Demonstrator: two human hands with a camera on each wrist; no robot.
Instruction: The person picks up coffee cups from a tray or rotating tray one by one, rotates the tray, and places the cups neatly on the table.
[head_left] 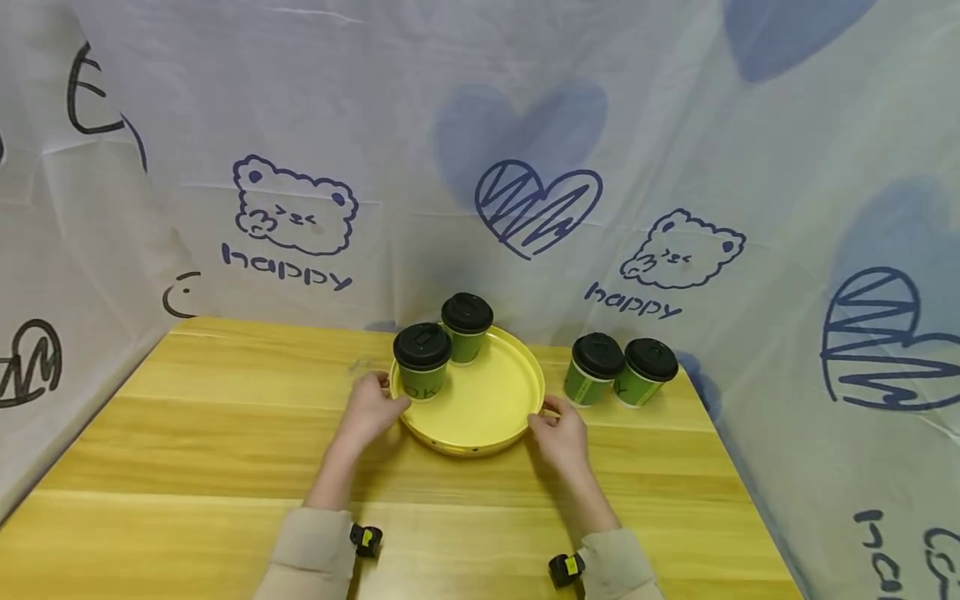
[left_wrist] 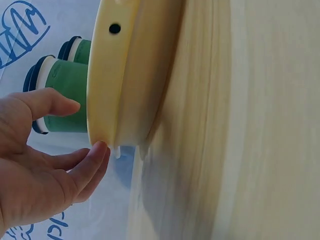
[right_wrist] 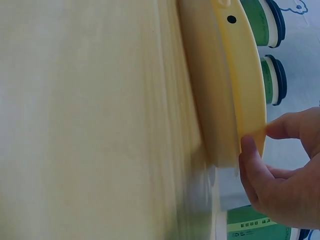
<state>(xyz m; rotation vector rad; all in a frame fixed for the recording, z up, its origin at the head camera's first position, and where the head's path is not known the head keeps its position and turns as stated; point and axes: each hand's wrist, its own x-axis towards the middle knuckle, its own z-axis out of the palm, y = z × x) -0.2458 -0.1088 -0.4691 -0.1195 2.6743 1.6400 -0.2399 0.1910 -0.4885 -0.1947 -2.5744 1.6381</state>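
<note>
A round yellow tray [head_left: 487, 408] is between both hands on the wooden table. Two green paper cups with black lids stand on it: a front cup [head_left: 422, 367] near its left rim and a back cup [head_left: 467, 329]. My left hand [head_left: 372, 408] is at the left rim; in the left wrist view its fingertips [left_wrist: 100, 148] meet the outer edge, while the thumb shows a small gap above the rim. With thumb and fingers, my right hand [head_left: 561, 429] pinches the tray's right rim, the thumb [right_wrist: 280, 126] on the upper edge.
Two more lidded green cups, a nearer one [head_left: 592, 371] and one beside it [head_left: 645, 372], stand on the table [head_left: 225, 467] right of the tray. A white cloth [head_left: 405, 250] with blue drawings hangs behind the table and along its sides.
</note>
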